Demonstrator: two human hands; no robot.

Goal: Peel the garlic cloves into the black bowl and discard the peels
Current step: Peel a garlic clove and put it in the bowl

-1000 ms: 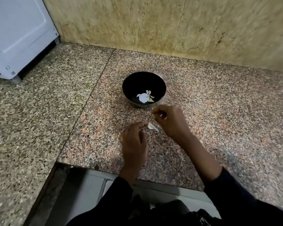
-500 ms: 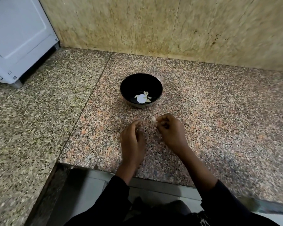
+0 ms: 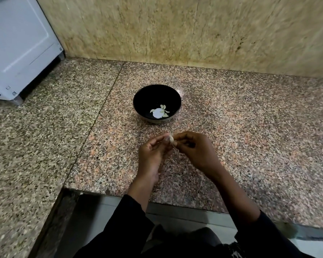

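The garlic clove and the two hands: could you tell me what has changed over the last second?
The right hand picked the garlic clove up off the countertop. The left hand came up to meet it, and both now pinch the clove in front of the black bowl. The bowl and the cloves inside are unchanged.

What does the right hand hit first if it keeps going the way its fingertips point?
The right hand points left, pinching a garlic clove. Straight on, it would meet the left hand fingertips, already at the clove. The black bowl sits farther back, likely off that line.
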